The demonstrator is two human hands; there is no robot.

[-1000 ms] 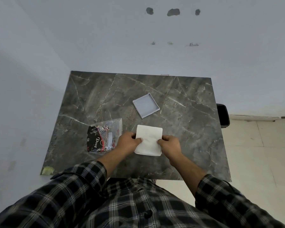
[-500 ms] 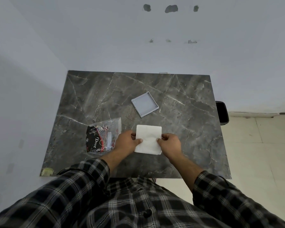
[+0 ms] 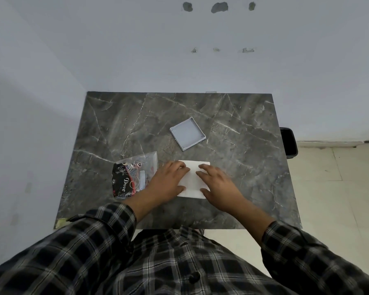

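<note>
L hand (image 3: pixel 168 184) + R hand (image 3: pixel 218 185) flat, fingers straight, pressing folded white paper napkin (image 3: pixel 192 179) near front edge of dark grey marble table (image 3: pixel 232 116).

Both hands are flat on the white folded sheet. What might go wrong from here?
1. The left hand and right hand press the white folded sheet on the smooth table; uneven pressure may slide it or skew the fold.
2. The plastic bag lies close beside the left hand; a sideways sweep may nudge it.
3. A forward push might bump the grey square tray beyond.
</note>
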